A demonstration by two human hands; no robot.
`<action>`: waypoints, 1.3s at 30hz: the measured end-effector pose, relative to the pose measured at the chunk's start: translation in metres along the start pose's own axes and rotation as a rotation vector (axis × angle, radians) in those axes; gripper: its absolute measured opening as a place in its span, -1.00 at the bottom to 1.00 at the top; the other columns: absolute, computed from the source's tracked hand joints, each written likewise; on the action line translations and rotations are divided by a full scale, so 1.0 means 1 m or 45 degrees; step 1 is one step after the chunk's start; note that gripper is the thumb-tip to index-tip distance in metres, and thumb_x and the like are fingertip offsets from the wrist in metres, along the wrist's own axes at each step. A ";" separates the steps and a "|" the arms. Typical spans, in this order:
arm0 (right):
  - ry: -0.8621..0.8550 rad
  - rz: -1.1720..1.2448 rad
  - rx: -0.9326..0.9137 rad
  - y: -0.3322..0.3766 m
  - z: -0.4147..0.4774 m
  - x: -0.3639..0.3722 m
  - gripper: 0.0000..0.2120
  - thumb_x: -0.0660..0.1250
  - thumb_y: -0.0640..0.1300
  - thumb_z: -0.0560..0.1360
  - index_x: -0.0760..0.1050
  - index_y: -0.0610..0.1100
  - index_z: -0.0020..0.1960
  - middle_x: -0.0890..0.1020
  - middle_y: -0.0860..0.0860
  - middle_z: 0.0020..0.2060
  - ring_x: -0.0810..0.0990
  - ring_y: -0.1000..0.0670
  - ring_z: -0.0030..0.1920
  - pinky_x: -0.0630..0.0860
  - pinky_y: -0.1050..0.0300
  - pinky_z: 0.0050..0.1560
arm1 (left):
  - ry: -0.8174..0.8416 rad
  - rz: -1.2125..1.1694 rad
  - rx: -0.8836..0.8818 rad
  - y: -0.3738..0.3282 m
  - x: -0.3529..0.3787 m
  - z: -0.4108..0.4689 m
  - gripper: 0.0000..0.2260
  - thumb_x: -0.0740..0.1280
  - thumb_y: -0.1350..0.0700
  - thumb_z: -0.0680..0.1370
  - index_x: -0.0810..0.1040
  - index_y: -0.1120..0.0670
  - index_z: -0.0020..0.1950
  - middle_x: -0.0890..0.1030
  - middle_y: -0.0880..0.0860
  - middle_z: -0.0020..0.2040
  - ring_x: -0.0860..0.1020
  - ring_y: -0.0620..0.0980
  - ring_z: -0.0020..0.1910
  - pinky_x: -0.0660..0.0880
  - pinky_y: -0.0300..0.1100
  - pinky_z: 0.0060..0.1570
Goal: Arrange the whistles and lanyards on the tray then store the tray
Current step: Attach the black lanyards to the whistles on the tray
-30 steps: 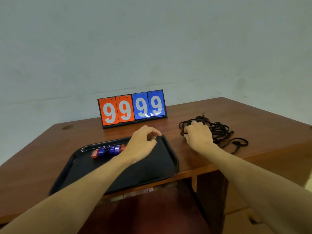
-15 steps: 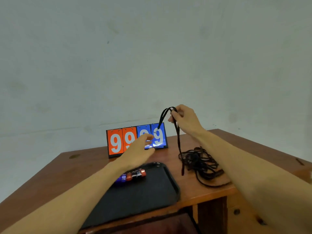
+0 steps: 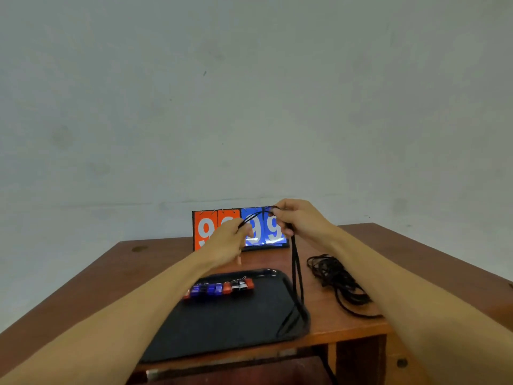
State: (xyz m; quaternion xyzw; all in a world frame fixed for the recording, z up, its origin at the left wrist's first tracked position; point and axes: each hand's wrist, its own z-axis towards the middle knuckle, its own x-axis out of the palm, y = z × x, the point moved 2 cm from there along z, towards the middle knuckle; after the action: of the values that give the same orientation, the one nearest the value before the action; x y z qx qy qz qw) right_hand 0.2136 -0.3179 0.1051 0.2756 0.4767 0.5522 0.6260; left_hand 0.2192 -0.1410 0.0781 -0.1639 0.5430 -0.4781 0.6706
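Observation:
A black tray (image 3: pixel 222 329) lies on the wooden table, with a row of several red, blue and black whistles (image 3: pixel 219 289) along its far side. My right hand (image 3: pixel 297 220) holds one black lanyard (image 3: pixel 295 268) up above the table; its long loop hangs down and its lower end lies on the tray's right edge. My left hand (image 3: pixel 227 240) pinches the upper end of the same lanyard, a short stretch of cord spanning between both hands. A tangled pile of black lanyards (image 3: pixel 338 282) lies on the table right of the tray.
An orange and blue flip scoreboard (image 3: pixel 211 229) showing nines stands at the back of the wooden table (image 3: pixel 125 268), partly hidden by my hands. A plain wall rises behind. An open space shows under the table front edge.
My right hand picked one lanyard out of the pile and lifted it. My left hand rose from the tray and took hold of the cord's upper end. The lanyard's lower end now lies on the tray.

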 end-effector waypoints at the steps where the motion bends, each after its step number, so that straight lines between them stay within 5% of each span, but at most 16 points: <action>1: 0.021 0.003 0.040 -0.005 0.001 0.007 -0.80 0.23 -0.13 0.60 0.45 -0.17 -0.19 0.43 -0.07 -0.39 0.32 0.03 -0.51 0.39 0.12 -0.36 | -0.011 0.118 -0.044 0.004 -0.006 -0.004 -0.74 0.07 0.00 0.65 0.44 0.13 -0.02 0.39 0.01 -0.38 0.36 -0.05 -0.41 0.43 -0.09 -0.29; 5: 0.208 0.025 0.208 -0.017 -0.002 0.043 -0.65 0.19 0.12 0.58 0.46 -0.17 -0.13 0.40 0.01 -0.46 0.22 0.05 -0.53 0.33 0.19 -0.46 | 0.109 0.294 -0.211 0.021 -0.027 -0.021 -0.68 0.02 -0.17 0.62 0.34 0.05 0.11 0.36 0.00 -0.26 0.29 -0.08 -0.36 0.29 -0.21 -0.36; 10: 0.354 -0.371 0.212 -0.037 0.001 0.079 -0.60 0.19 0.09 0.59 0.52 -0.24 -0.12 0.35 0.09 -0.53 0.25 0.16 -0.58 0.25 0.29 -0.49 | 0.026 0.412 -0.184 0.053 -0.068 -0.045 -0.80 -0.02 0.05 0.67 0.34 0.05 -0.04 0.40 -0.03 -0.21 0.35 -0.11 -0.26 0.31 -0.24 -0.27; 18: 0.484 -0.845 0.125 -0.090 0.010 0.115 -0.71 0.23 0.09 0.56 0.54 -0.04 -0.22 0.58 0.08 -0.26 0.54 0.12 -0.18 0.37 0.29 -0.21 | 0.130 0.678 -0.354 0.157 -0.090 -0.080 -0.83 0.06 0.04 0.65 0.38 0.05 -0.03 0.59 0.10 -0.05 0.53 0.06 -0.12 0.46 -0.09 -0.11; 24: 0.397 -0.982 0.200 -0.138 0.009 0.106 -0.78 0.28 0.13 0.52 0.52 0.04 -0.22 0.57 0.11 -0.28 0.54 0.14 -0.23 0.50 0.17 -0.07 | 0.178 0.861 -0.454 0.208 -0.094 -0.085 -0.78 0.03 0.03 0.65 0.38 0.07 -0.08 0.47 0.02 -0.11 0.45 0.02 -0.17 0.37 -0.15 -0.18; 33: 0.288 -0.974 0.147 -0.176 0.011 0.106 -0.87 0.35 0.11 0.47 0.56 0.08 -0.17 0.61 0.16 -0.21 0.57 0.15 -0.10 0.56 -0.03 0.05 | 0.185 1.399 -0.104 0.195 -0.068 -0.075 -0.71 0.17 0.08 0.58 0.47 0.05 0.28 0.30 0.06 0.35 0.27 0.07 0.32 0.28 -0.04 0.31; 39: 0.186 -0.922 0.153 -0.184 0.007 0.108 -0.87 0.34 0.12 0.48 0.52 0.10 -0.19 0.60 0.16 -0.20 0.57 0.08 -0.06 0.55 -0.05 0.02 | 0.215 1.288 -0.053 0.175 -0.040 -0.072 -0.67 0.16 0.08 0.59 0.49 0.01 0.33 0.44 -0.02 0.30 0.38 -0.03 0.27 0.36 -0.10 0.25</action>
State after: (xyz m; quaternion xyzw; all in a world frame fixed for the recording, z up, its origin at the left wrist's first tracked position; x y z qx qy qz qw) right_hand 0.2918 -0.2579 -0.0842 0.0854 0.6182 0.2843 0.7278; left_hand 0.2379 -0.0013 -0.0542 0.1452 0.6160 -0.0943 0.7685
